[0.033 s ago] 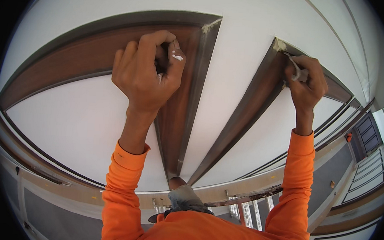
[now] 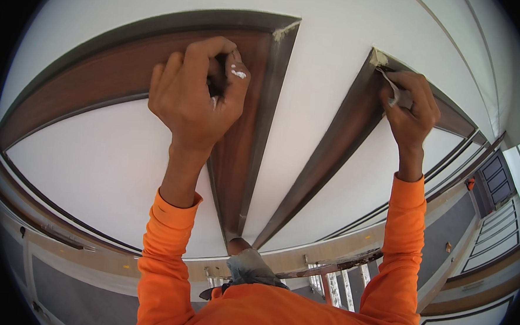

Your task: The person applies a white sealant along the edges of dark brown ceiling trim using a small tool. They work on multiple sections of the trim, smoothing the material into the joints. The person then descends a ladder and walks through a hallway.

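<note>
My left hand [image 2: 201, 89], with white smears on thumb and forefinger, is curled with fingertips pinched over the brown panel [image 2: 239, 167] in its dark grey frame; what it holds, if anything, is hidden. My right hand [image 2: 410, 108] grips a thin, bent grey scrap [image 2: 396, 90] at the upper corner of the narrower dark-framed brown strip [image 2: 337, 155], just below cream-coloured filler [image 2: 378, 57]. A similar filler patch [image 2: 281, 31] sits in the corner of the frame above and right of my left hand.
White panel surface [image 2: 318, 59] surrounds both brown sections. Beyond my orange sleeves lie a grey floor [image 2: 83, 288] with pale borders, a dark rusty bar [image 2: 331, 266] over white-spattered uprights [image 2: 347, 288], and, at far right, a grey panelled door [image 2: 494, 178] and an orange object [image 2: 470, 184].
Both hands appear slightly higher and further left, along with a small shift of the whole view. Their grips look the same.
</note>
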Motion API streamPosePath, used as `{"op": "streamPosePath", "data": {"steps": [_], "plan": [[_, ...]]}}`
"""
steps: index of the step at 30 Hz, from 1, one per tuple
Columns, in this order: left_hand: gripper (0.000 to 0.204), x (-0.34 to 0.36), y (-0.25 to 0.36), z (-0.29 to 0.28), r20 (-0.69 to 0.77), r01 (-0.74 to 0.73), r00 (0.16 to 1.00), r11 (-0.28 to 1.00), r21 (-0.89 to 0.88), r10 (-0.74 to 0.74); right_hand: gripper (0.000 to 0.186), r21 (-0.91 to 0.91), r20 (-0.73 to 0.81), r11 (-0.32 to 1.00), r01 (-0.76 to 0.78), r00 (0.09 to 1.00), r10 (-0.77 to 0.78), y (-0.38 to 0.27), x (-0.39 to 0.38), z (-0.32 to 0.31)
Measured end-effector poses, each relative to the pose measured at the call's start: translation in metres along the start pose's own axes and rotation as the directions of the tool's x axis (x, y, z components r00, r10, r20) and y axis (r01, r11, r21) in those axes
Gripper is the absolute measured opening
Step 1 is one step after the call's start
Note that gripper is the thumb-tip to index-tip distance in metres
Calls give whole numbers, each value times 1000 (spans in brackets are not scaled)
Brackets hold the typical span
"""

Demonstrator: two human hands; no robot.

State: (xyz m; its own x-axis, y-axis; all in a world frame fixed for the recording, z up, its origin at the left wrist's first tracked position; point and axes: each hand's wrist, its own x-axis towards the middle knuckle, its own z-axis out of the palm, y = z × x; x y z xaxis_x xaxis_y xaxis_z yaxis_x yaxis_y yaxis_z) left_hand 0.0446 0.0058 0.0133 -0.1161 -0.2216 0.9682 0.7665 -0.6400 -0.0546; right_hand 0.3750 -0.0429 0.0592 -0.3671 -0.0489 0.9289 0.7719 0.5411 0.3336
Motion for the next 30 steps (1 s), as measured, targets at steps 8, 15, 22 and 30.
{"op": "streamPosePath", "data": {"steps": [8,15,22,30], "plan": [[15,-3,-6,4,-16,3,1000,1000,-14,-4,21,-110,-40,990,-92,995,88,0,-7,6],[15,-3,-7,8,-46,-8,999,1000,4,8,21,-68,-63,994,-82,995,78,-8,4,15],[15,-4,-9,7,-30,-11,999,1000,14,11,21,-26,-83,986,-165,983,163,-12,-2,17],[15,-3,-12,11,-90,-48,995,999,21,50,21,-78,-86,995,-67,994,60,-11,0,20]]}}
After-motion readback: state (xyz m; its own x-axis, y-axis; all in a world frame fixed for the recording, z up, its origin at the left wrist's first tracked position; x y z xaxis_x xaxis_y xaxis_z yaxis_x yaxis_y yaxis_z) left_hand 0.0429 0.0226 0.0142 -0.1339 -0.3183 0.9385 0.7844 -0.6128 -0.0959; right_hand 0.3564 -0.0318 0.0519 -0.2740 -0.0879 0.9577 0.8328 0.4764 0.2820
